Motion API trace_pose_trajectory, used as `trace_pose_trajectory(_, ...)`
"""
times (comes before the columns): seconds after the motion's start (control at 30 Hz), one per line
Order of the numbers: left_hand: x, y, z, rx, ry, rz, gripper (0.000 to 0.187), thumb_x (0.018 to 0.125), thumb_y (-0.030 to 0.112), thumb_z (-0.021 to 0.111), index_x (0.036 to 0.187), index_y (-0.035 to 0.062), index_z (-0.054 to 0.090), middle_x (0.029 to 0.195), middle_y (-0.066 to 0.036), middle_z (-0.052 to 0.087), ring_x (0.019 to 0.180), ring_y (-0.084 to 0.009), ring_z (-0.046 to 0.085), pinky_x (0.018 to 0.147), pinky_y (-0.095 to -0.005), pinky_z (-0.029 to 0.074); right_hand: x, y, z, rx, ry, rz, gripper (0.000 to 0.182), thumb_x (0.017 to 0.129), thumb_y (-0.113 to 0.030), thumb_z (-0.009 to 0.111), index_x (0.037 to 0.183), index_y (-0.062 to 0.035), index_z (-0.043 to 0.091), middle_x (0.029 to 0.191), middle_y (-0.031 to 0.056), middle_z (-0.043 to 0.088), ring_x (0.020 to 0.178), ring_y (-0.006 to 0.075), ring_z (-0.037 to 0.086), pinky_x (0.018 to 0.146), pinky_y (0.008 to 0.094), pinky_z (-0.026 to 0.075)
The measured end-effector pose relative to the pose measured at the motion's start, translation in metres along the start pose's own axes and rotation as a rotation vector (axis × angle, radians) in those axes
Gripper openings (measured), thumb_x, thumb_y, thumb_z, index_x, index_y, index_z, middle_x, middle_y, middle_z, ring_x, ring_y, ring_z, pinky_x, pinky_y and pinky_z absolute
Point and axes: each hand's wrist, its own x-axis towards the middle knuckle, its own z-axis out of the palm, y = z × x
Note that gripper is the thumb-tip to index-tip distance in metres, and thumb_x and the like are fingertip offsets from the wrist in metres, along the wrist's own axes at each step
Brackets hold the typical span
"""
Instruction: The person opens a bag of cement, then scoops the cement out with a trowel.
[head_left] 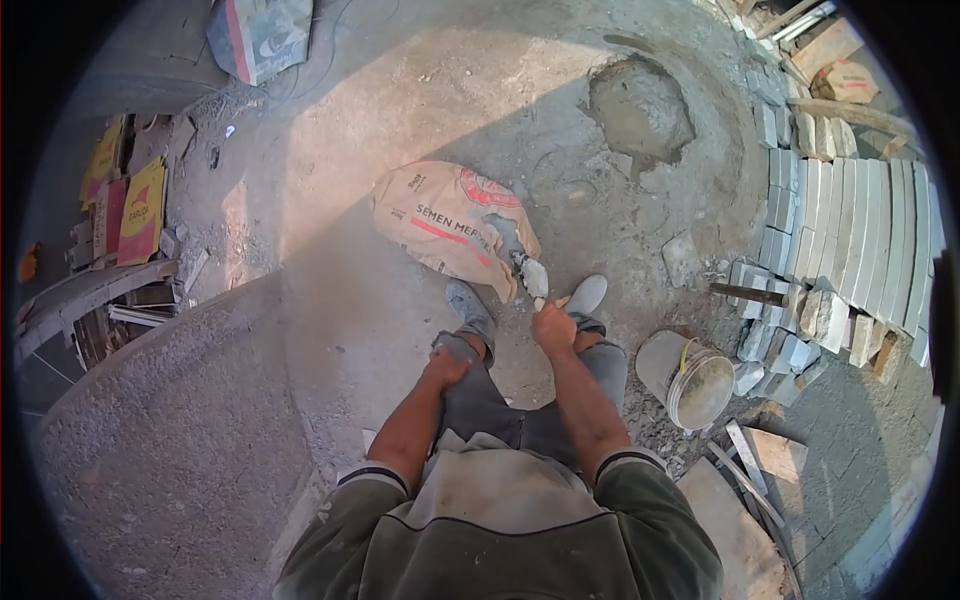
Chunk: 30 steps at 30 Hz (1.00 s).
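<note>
My right hand [553,328] is closed round the handle of a trowel [535,277], whose blade is coated with grey-white powder. The blade lies at the torn mouth of a brown paper cement bag [430,220], which rests on its side on the floor just past my feet. Grey powder shows in the tear, and part of the blade's tip is hard to make out there. My left hand [452,364] lies on my left knee with nothing in it, its fingers partly hidden.
A white bucket [655,365] stands to my right. Farther off is a round patch of wet mortar [640,108]. Stacked grey blocks [860,230] line the right side. A low rough wall [190,430] runs along my left, and another bag [262,38] lies at the back.
</note>
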Motion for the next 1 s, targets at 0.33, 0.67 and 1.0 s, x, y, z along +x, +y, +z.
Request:
trace_pose_trajectory(0.33,-0.022,0.040,0.033,-0.059,0.137,-0.314,0.077,0.085,0.053,0.054,0.139,0.0033,0.033,0.139,-0.018,0.040,0.120,-0.0405,0.048,0.096,-0.0450,0.045,0.078,-0.015,0.069,-0.059,0.208,0.040,0.025,0.090,-0.018,0.046,0.109,-0.0044,0.053,0.093,0.0213,0.064,0.085,0.0370,0.066,0.074,0.0464,0.054)
trace_pose_trajectory(0.67,-0.030,0.065,0.040,0.026,0.216,-0.361,0.070,0.083,0.053,0.055,0.133,0.0051,0.043,0.134,-0.016,0.045,0.113,-0.0349,0.053,0.093,-0.0441,0.045,0.123,-0.006,0.041,0.220,-0.151,-0.112,0.039,0.086,-0.031,0.059,0.112,-0.0027,0.055,0.103,0.0258,0.063,0.099,0.0421,0.060,0.083,0.0479,0.048)
trace_pose_trajectory(1.0,-0.023,0.068,0.040,0.099,0.198,-0.365,0.074,0.083,0.054,0.053,0.136,0.0049,0.040,0.136,-0.015,0.044,0.116,-0.0350,0.051,0.096,-0.0440,0.041,0.166,-0.006,0.096,0.593,-0.177,-0.183,0.043,0.087,-0.032,0.061,0.115,0.0007,0.058,0.107,0.0259,0.063,0.105,0.0384,0.059,0.090,0.0413,0.046)
